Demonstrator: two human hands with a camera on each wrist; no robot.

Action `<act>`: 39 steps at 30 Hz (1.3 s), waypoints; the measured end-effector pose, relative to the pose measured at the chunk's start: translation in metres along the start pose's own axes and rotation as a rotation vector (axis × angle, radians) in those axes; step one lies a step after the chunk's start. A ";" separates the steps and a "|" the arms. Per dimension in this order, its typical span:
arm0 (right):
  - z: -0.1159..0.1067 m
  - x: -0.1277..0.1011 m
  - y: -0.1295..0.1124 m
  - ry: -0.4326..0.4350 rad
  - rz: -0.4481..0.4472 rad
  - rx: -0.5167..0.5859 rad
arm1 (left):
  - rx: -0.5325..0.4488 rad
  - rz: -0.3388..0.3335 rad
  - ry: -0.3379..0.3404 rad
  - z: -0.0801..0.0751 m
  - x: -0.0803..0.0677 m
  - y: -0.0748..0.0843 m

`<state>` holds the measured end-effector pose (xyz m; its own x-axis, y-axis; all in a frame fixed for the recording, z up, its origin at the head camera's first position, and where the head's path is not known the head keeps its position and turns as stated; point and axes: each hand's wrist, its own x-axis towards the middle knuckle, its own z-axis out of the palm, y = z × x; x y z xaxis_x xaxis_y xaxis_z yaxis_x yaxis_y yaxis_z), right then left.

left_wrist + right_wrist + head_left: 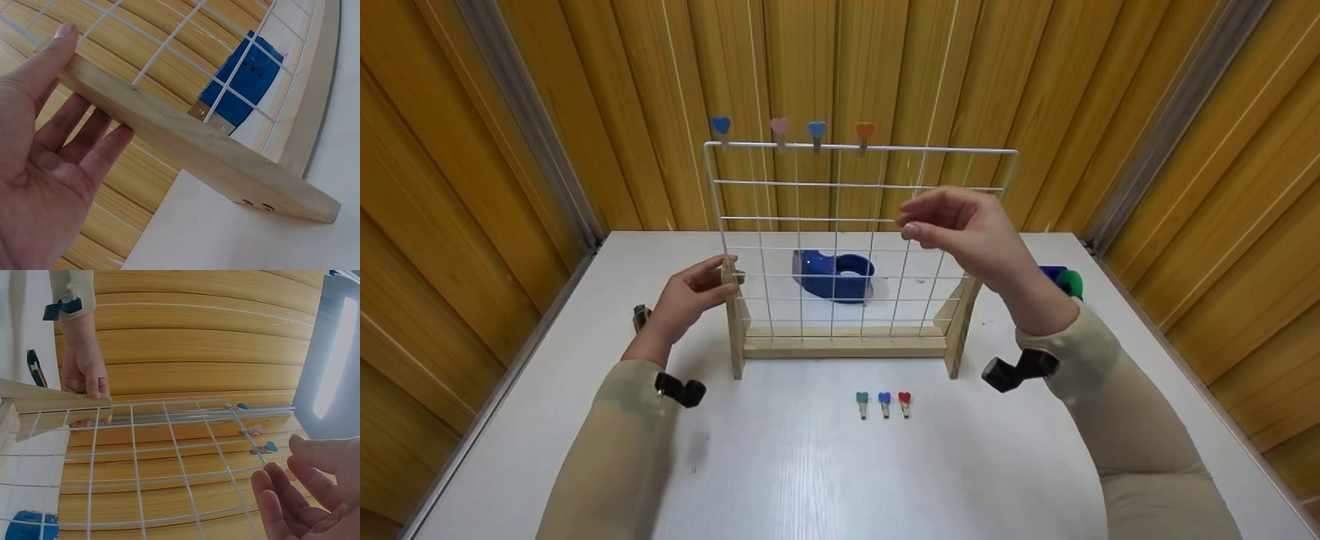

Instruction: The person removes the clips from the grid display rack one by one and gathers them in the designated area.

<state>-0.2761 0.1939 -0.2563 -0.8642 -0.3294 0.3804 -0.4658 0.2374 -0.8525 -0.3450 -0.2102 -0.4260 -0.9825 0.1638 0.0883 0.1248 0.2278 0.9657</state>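
Note:
A white wire grid (960, 150) stands upright in a wooden stand. At its left side my left hand (690, 289) grips the wooden upright (169, 129), thumb on one face and fingers on the other. Heart-topped clothespins in dark blue (721, 126), pink (779, 126), light blue (817, 130) and orange (865, 131) are clipped along the top wire. My right hand (971, 229) hovers before the grid's right half, fingers loosely bent and nothing held; in the right wrist view it is close to the top wire. Green (862, 399), blue (884, 399) and red (904, 397) heart clothespins lie in front.
Behind the grid sits a blue tape dispenser (836, 289). A green and blue object (1069, 283) is partly hidden past my right forearm. By my left wrist lies a dark, narrow object (640, 316). Wood-patterned walls (840, 67) enclose the white table (780, 465).

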 end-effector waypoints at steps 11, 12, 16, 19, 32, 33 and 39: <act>-0.002 0.048 -0.032 0.043 -0.166 0.132 | -0.010 0.012 -0.012 -0.001 0.001 -0.002; -0.002 0.052 -0.034 0.052 -0.170 0.119 | -0.014 0.020 -0.014 -0.001 0.001 -0.002; -0.001 0.067 -0.041 0.079 -0.184 0.056 | -0.029 0.048 -0.014 0.000 0.001 -0.002; 0.000 0.078 -0.043 0.095 -0.198 -0.009 | -0.017 0.039 -0.007 0.000 0.001 -0.002; 0.010 0.109 -0.038 0.082 -0.048 -0.322 | 0.002 0.002 -0.011 -0.002 0.002 -0.003; 0.010 0.109 -0.038 0.074 -0.034 -0.336 | 0.003 0.002 -0.009 -0.001 0.002 -0.003; 0.012 0.109 -0.036 0.083 -0.010 -0.348 | -0.001 0.005 -0.003 -0.001 0.001 -0.001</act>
<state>-0.3512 0.1385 -0.1881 -0.8649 -0.2619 0.4283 -0.4994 0.5363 -0.6804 -0.3467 -0.2114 -0.4268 -0.9814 0.1681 0.0927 0.1298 0.2256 0.9655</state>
